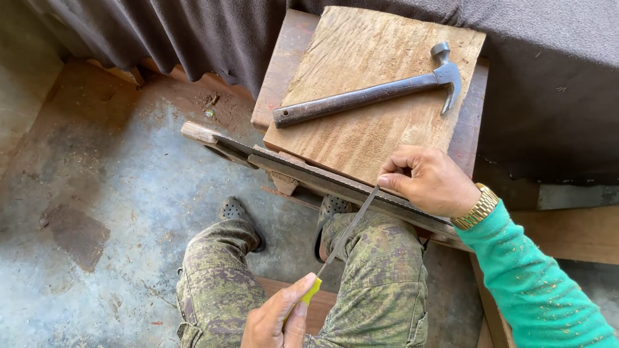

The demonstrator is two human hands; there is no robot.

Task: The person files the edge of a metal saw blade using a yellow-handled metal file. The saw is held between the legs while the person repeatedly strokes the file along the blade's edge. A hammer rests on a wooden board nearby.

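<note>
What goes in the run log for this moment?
left hand: grips file's yellow handle | right hand: pinches file tip on saw blade | hammer: lies on board

I count one claw hammer (387, 90) on the far board (361, 129), one slim file (348, 229) with a yellow handle, one saw blade (335, 183), two hands and one gold wristwatch (476, 209).
</note>
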